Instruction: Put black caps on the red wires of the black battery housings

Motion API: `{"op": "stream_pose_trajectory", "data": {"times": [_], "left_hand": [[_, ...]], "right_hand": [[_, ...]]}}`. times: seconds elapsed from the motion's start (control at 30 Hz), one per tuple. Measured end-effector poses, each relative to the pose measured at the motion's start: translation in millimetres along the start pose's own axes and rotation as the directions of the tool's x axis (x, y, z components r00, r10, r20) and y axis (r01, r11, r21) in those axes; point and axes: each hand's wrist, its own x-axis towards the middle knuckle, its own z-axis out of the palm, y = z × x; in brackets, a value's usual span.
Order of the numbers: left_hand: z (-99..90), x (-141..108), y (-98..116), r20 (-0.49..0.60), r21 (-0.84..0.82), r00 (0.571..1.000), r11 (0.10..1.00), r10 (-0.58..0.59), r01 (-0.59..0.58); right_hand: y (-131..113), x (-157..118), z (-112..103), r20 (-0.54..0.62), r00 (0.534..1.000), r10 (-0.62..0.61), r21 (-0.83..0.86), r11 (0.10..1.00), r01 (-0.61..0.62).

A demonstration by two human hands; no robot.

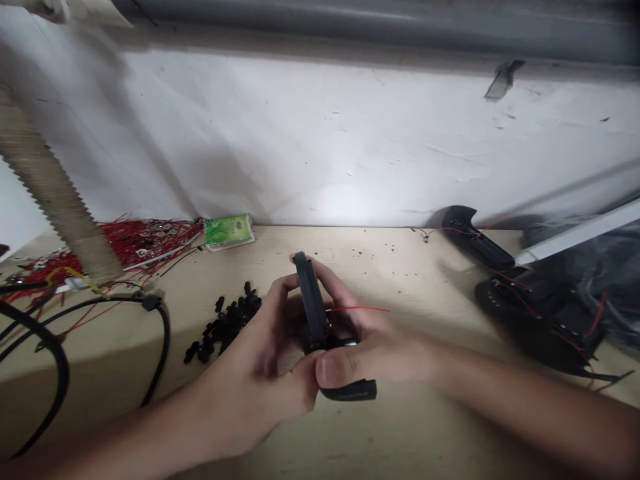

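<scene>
A curved black plastic housing [312,300] is held up over the middle of the table, between both hands. My left hand [270,353] is closed round its left side, thumb low against it. From the right, my right hand [365,347] grips the same part, its thumb pressed across the lower end and its fingers behind. A short red wire [360,309] sticks out to the right from the housing. The inner side of the part is mostly hidden by my fingers. Beside my left hand lies a heap of small black plastic pieces [230,320].
Red wires with metal tabs [145,240] are piled at the back left, next to a green packet [229,231]. Black cables [163,347] loop at the left by a ridged post [55,173]. More black housings with red wires [530,300] lie at the right, near dark plastic bags [615,267].
</scene>
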Motion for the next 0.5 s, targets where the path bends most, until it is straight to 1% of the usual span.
{"op": "stream_pose_trajectory", "data": {"times": [0.13,0.2,0.33,0.5], "left_hand": [[0.2,0,-3,0.021,0.032,0.999,0.998,0.046,-0.047],[0.3,-2,-5,0.019,0.032,0.999,0.999,0.04,-0.041],[-0.4,-6,-11,0.008,-0.004,0.999,0.999,0.039,-0.039],[-3.1,-7,-12,0.035,-0.003,0.999,1.0,0.021,-0.021]], "right_hand": [[-3,0,2,0.018,1.0,-0.013,0.057,0.998,0.012],[-3,-1,2,0.01,1.0,-0.005,0.067,0.998,0.004],[0,-1,0,0.054,0.998,-0.036,0.061,0.998,0.033],[1,0,-2,0.061,0.996,-0.065,0.057,0.996,0.061]]}}
